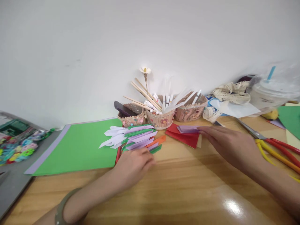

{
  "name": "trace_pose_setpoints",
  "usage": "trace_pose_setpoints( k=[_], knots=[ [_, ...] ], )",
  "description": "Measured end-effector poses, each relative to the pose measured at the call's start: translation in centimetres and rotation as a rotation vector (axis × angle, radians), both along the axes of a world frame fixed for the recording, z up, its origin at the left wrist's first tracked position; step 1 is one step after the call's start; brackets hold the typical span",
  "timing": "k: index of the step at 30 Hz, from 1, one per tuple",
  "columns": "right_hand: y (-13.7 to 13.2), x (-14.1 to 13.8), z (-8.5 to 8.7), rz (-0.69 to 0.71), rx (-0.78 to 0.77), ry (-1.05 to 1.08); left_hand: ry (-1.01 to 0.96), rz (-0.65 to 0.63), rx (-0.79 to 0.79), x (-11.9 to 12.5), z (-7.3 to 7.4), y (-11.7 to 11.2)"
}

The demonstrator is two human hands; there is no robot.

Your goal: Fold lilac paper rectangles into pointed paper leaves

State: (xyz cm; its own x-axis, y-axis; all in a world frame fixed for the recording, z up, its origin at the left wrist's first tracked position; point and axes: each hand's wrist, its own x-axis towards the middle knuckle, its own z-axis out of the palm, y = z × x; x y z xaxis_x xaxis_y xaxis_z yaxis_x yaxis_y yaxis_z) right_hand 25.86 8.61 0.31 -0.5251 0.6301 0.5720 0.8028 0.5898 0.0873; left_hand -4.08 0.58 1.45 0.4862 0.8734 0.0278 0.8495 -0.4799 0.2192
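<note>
My right hand [225,142] reaches in from the right, its fingertips pinched on a folded purple paper [187,129]. That paper lies over a stack of folded red paper [185,139], with a bit of beige paper showing at the stack's right edge. My left hand [134,164], with a bracelet at the wrist, is just in front of a pile of folded paper strips [140,139] in white, purple, green and orange. Its fingers are curled together and slightly blurred; what they hold, if anything, is hidden. The pile partly overlaps a green paper sheet [82,150].
Three decorated baskets [160,120] with sticks, markers and cotton swabs stand against the wall. Red-and-yellow scissors [269,140] lie at right, near lace ribbon [232,92] and a lidded plastic cup [269,90]. A grey laptop [16,178] bearing colourful small pieces is at far left.
</note>
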Motion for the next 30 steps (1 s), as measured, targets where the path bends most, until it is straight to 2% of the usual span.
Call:
trace_pose_setpoints(
  k=[2, 5, 8, 11, 13, 15, 16, 18, 22, 25, 30],
  knots=[
    [-0.6, -0.2, 0.7, 0.034, 0.171, -0.029, -0.001, 0.058, 0.079, 0.0, -0.4, 0.1],
    [-2.1, -1.0, 1.8, 0.166, 0.265, -0.069, -0.061, -0.014, 0.217, 0.2, -0.7, -0.3],
    [-4.3, -2.6, 2.3, 0.381, 0.2, -0.121, -0.141, -0.118, 0.4, 1.4, -0.6, -1.4],
    [-6.4, -4.9, 1.4, 0.5, 0.041, -0.139, -0.171, -0.137, 0.511, 3.0, -0.9, -2.7],
    [-7.2, -6.1, 0.2, 0.581, -0.066, -0.099, -0.173, -0.134, 0.479, 3.7, -1.4, -3.3],
    [-7.3, -6.7, -0.8, 0.63, -0.212, -0.097, -0.17, 0.006, 0.406, 3.9, -2.0, -3.7],
    [-7.1, -6.8, -1.0, 0.648, -0.288, -0.1, -0.158, -0.024, 0.366, 3.9, -2.2, -3.8],
    [-6.6, -6.4, -0.8, 0.642, -0.463, -0.102, -0.157, -0.039, 0.299, 3.7, -2.5, -3.8],
    [-5.3, -4.9, 1.1, 0.561, -0.832, -0.083, -0.256, -0.024, 0.124, 3.3, -2.1, -3.6],
    [-4.3, -3.9, 1.5, 0.506, -0.902, -0.057, -0.358, 0.039, -0.022, 3.2, -1.7, -3.4],
    [-3.2, -3.4, -0.2, 0.387, -0.924, 0.025, -0.417, 0.16, -0.158, 3.2, -1.8, -2.9]
  ],
)
